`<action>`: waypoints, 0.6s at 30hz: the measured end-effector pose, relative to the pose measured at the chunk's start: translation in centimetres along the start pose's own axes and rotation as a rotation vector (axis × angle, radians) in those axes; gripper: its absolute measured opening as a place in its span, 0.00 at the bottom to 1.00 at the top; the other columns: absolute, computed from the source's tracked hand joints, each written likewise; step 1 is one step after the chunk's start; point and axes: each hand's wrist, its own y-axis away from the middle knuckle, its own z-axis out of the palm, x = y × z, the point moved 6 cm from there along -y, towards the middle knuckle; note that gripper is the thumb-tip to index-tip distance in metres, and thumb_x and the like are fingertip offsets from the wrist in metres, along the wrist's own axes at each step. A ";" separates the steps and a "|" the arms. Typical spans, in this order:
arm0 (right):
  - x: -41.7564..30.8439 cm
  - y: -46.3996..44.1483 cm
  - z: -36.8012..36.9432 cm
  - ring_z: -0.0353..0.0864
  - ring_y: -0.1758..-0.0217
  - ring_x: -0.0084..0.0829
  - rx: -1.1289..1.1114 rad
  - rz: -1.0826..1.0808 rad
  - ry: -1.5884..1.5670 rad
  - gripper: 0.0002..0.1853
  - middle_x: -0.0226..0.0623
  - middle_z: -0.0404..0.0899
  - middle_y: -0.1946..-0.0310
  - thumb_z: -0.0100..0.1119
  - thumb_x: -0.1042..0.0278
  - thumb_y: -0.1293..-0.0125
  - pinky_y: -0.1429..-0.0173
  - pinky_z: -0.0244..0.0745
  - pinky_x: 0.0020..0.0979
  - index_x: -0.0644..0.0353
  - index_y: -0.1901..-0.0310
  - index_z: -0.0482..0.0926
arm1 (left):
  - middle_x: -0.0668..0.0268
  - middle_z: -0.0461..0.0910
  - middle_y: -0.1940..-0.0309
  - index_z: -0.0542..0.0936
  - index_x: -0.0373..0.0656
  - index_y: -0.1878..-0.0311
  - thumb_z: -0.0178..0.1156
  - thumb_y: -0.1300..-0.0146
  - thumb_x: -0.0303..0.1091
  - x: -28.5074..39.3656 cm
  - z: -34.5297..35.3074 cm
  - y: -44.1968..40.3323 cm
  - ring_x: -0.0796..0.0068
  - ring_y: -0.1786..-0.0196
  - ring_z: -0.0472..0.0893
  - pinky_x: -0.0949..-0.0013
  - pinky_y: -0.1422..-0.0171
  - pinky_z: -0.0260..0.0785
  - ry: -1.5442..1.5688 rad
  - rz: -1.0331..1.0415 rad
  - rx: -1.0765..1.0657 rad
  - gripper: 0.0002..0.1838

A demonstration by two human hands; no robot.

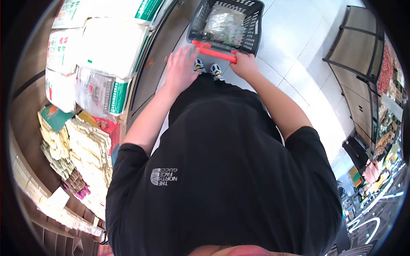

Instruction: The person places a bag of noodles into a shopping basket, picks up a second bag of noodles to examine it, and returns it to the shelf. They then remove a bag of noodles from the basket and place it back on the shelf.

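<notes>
Black T-shirt cloth [230, 162] fills the lower middle of the view, nearest the camera, and two bare forearms reach forward past it. Ahead of it, the red handle [215, 55] slants across the near side of a black perforated basket [256, 38], at the top of the view just beyond the person's shoes [216, 70]. The right hand [245, 65] has its fingers curled around the handle's right end. The left hand [181, 68] is beside the other end, its fingers extended and not wrapped; whether they touch the handle, I cannot tell. Clear plastic packaging [224, 24] lies inside the basket.

The step in hand looks like managing the basket by its handle, with one hand gripping. A two-handed hold would call for closing the left fingers round the free end.

Farther out, pale floor tiles [294, 53] spread right toward a brown display unit [358, 45]; white packs [113, 47] with green labels are stacked at left.
</notes>
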 end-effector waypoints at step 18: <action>-0.3 3.6 0.7 0.76 0.40 0.48 -0.300 -0.077 0.123 0.16 0.41 0.86 0.54 0.62 0.57 0.39 0.37 0.77 0.43 0.56 0.54 0.81 | 0.57 0.85 0.69 0.82 0.46 0.65 0.65 0.44 0.51 1.9 10.8 -5.5 0.54 0.61 0.86 0.50 0.54 0.77 0.203 0.255 -0.685 0.17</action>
